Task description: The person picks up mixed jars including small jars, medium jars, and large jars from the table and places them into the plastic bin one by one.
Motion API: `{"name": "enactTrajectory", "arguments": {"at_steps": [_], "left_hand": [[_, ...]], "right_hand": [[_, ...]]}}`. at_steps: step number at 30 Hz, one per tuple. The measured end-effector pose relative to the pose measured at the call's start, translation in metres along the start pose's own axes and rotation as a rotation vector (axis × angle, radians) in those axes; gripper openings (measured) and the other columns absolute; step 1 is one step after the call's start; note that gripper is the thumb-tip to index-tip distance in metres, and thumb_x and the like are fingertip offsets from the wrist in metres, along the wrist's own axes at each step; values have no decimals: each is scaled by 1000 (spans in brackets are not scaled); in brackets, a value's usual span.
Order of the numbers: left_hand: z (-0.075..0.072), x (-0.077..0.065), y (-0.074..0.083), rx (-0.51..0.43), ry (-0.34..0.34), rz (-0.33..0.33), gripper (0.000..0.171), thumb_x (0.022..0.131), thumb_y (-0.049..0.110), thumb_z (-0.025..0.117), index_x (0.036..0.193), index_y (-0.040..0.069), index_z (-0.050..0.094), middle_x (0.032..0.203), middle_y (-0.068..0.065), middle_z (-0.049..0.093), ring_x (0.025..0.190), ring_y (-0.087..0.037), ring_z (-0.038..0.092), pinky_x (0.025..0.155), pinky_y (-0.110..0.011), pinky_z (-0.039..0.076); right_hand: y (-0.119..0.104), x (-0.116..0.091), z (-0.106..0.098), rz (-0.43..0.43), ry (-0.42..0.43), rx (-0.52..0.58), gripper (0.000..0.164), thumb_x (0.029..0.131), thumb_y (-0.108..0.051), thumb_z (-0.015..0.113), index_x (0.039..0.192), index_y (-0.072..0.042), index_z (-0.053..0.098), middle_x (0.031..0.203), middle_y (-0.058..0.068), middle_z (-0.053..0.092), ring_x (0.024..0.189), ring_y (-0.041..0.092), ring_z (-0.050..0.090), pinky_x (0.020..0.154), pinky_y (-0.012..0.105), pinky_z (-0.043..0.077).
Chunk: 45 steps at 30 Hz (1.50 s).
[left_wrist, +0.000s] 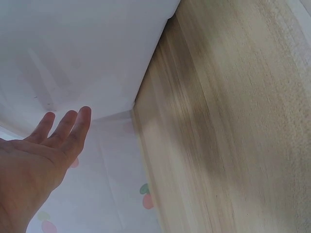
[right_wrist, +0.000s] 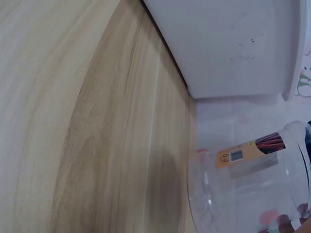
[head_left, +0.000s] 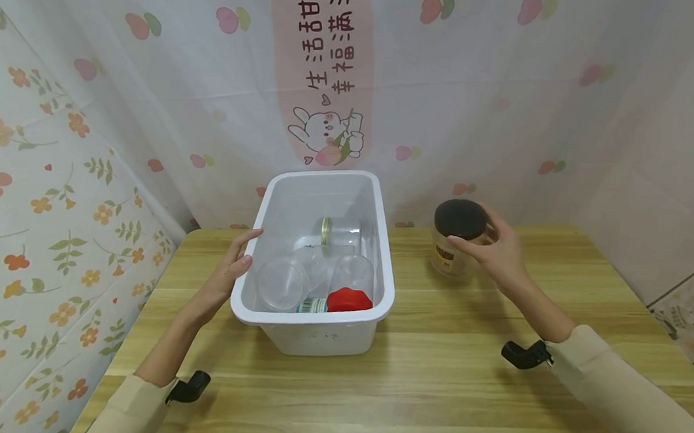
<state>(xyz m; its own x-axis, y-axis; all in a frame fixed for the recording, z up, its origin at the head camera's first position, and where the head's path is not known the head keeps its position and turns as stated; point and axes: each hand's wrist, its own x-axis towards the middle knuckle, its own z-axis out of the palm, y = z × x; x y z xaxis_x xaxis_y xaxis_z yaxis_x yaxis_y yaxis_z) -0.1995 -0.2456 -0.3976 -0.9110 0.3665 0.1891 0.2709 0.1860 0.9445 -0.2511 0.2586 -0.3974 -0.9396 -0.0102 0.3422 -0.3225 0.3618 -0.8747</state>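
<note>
My right hand [head_left: 498, 254] grips a clear plastic jar [head_left: 447, 258] with a black lid [head_left: 461, 219], thumb and fingers around its upper part. In the right wrist view, the jar [right_wrist: 248, 177] shows a printed label with a barcode; only a bit of the hand appears at the lower right corner. Whether the jar's base touches the table is unclear. My left hand [head_left: 226, 275] rests against the left rim of a white plastic tub [head_left: 317, 336]. Seen from the left wrist, the left hand [left_wrist: 43, 160] has extended fingers beside the tub's outer wall.
Inside the tub lie several clear containers, among them a jar with a gold lid [head_left: 325, 231] and one with a red lid [head_left: 350, 300]. The wooden table [head_left: 432, 391] meets a printed curtain [head_left: 476, 105] at the back and a floral cloth [head_left: 58, 227] at left.
</note>
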Motion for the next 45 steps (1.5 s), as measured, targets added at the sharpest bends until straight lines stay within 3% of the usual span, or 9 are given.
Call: {"name": "enactTrajectory", "arguments": {"at_steps": [5, 12, 18, 29, 33, 36, 41, 45], "left_hand": [[0, 1, 0, -4, 0, -6, 53, 108, 35, 36, 158, 25, 23, 158, -10, 14, 124, -37, 38, 88, -33, 49], [0, 0, 0, -4, -1, -2, 53, 108, 34, 35, 159, 24, 23, 157, -12, 16, 125, -36, 38, 90, -33, 48], [1, -1, 1, -2, 1, -1, 53, 108, 33, 35, 159, 23, 23, 156, -15, 18, 123, -35, 39, 89, -32, 49], [1, -1, 2, 4, 6, -8, 53, 108, 33, 35, 159, 22, 22, 156, -16, 18, 122, -37, 41, 87, -33, 50], [1, -1, 2, 4, 9, -8, 53, 108, 33, 35, 159, 23, 22, 155, -15, 19, 122, -37, 40, 88, -33, 49], [1, -2, 1, 5, 10, -9, 53, 108, 32, 34, 159, 23, 22, 155, -14, 18, 123, -36, 39, 88, -33, 49], [1, -1, 1, 2, 6, -5, 53, 108, 33, 34, 159, 24, 22, 156, -14, 18, 123, -36, 39, 88, -33, 49], [1, -1, 1, -3, 2, -9, 53, 108, 34, 35, 159, 24, 22, 156, -13, 16, 123, -37, 39, 88, -33, 49]], "right_hand": [[-5, 2, 2, -6, -8, 28, 77, 84, -15, 86, 151, -24, 50, 145, 1, 51, 122, 24, 52, 92, 39, 43], [-12, 7, 4, -9, -20, 35, 83, 84, -11, 86, 155, -21, 45, 149, 5, 48, 127, 31, 50, 101, 58, 37], [-18, 10, 8, -39, -28, 39, 81, 81, -8, 87, 152, -17, 49, 144, 6, 52, 121, 25, 53, 99, 53, 39], [-26, 13, 9, -72, -54, 36, 84, 80, -5, 87, 153, -15, 47, 146, 8, 49, 128, 34, 49, 104, 58, 35], [-30, 16, 9, -86, -61, 31, 86, 80, -5, 87, 154, -19, 46, 150, 6, 47, 128, 33, 49, 103, 53, 37], [-34, 17, 10, -96, -63, 37, 85, 80, -6, 87, 153, -21, 47, 149, 4, 48, 125, 29, 52, 99, 43, 41], [-39, 18, 13, -145, -60, 63, 81, 80, -3, 87, 151, -15, 50, 143, 8, 52, 117, 23, 55, 90, 25, 45], [-41, 20, 18, -168, -53, 66, 79, 79, -1, 87, 148, -12, 52, 139, 9, 55, 111, 20, 56, 87, 25, 46]]}}
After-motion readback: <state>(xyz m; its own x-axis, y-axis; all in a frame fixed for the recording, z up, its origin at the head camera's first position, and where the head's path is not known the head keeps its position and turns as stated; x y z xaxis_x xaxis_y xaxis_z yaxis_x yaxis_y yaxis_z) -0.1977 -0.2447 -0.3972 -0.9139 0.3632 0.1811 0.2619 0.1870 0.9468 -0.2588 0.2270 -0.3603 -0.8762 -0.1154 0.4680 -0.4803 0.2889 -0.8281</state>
